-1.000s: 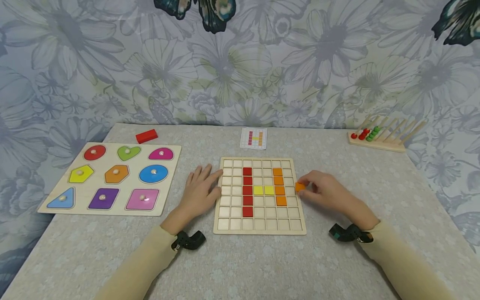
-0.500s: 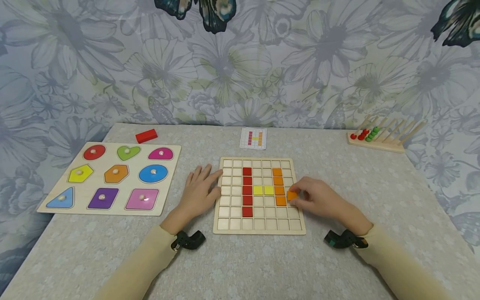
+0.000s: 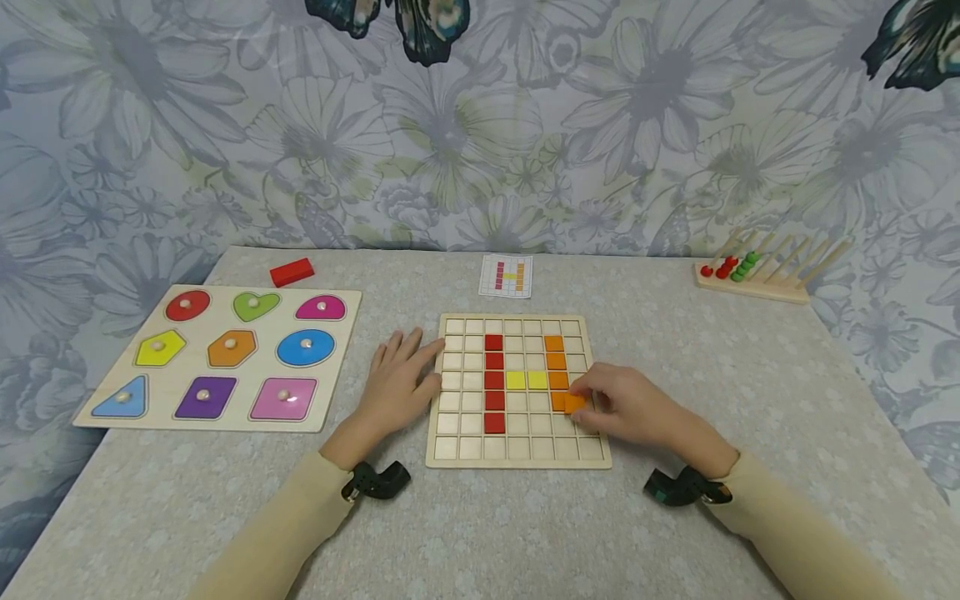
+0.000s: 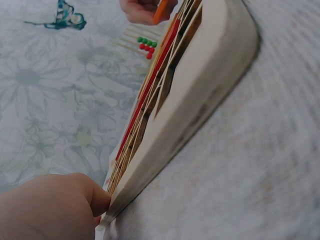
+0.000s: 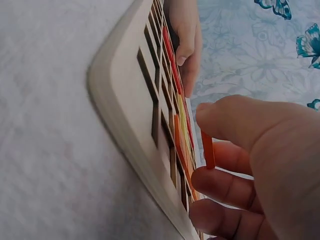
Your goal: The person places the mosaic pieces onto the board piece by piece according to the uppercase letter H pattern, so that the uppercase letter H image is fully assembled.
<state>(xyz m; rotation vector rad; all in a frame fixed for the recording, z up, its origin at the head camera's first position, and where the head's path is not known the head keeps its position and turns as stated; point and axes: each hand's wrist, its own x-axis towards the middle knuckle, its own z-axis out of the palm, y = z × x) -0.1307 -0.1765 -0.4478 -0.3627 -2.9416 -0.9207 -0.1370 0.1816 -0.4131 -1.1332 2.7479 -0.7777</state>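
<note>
My right hand (image 3: 633, 408) pinches a small orange square tile (image 3: 574, 403) over the right part of a wooden grid board (image 3: 517, 463). In the right wrist view, the thumb and fingers hold this tile (image 5: 208, 150) edge-on, above the board surface. From the head view it overlaps the lowest tile of an orange column (image 3: 555, 361). A red column (image 3: 494, 381) stands farther left on the grid, with two yellow tiles (image 3: 527, 380) between the columns. My left hand (image 3: 399, 379) rests with extended fingers at the board's left edge, its fingertips touching the rim.
Behind the board lies a small pattern card (image 3: 506, 276) with a similar colored design. On the left lies a knobbed shape puzzle (image 3: 341, 375), with a red block (image 3: 292, 272) behind it. A wooden bead counter (image 3: 757, 288) stands at the back right.
My right hand has carried the orange tile left and slightly toward me, from beyond the board's right edge to beside the orange column's lower end. The left hand stays in place.
</note>
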